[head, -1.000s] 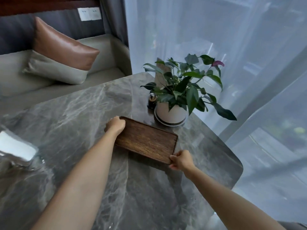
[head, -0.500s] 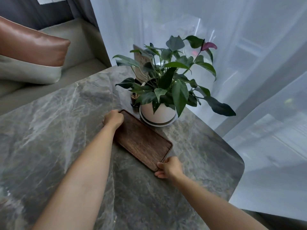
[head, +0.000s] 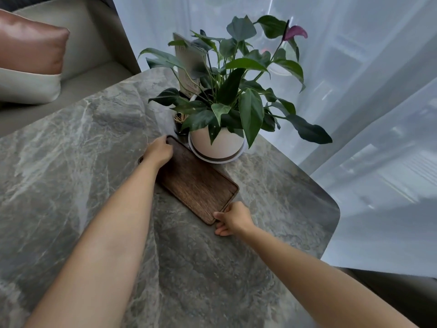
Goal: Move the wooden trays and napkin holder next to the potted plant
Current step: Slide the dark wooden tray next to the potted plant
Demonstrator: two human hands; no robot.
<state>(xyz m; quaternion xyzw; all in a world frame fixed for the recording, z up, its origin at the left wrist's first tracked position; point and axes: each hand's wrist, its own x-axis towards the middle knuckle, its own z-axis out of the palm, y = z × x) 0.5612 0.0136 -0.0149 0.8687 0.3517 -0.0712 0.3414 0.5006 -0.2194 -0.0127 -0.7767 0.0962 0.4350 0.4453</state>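
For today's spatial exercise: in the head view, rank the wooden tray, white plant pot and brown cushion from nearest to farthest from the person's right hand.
From the right hand:
1. Wooden tray, gripped at its near corner.
2. White plant pot, beyond the tray's far end.
3. Brown cushion, far left on the sofa.

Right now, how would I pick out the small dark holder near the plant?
Find the white plant pot at the marble table's far corner. Just left of it, beyond the wooden tray, stands a small dark holder. It alone is full of thin pale sticks.
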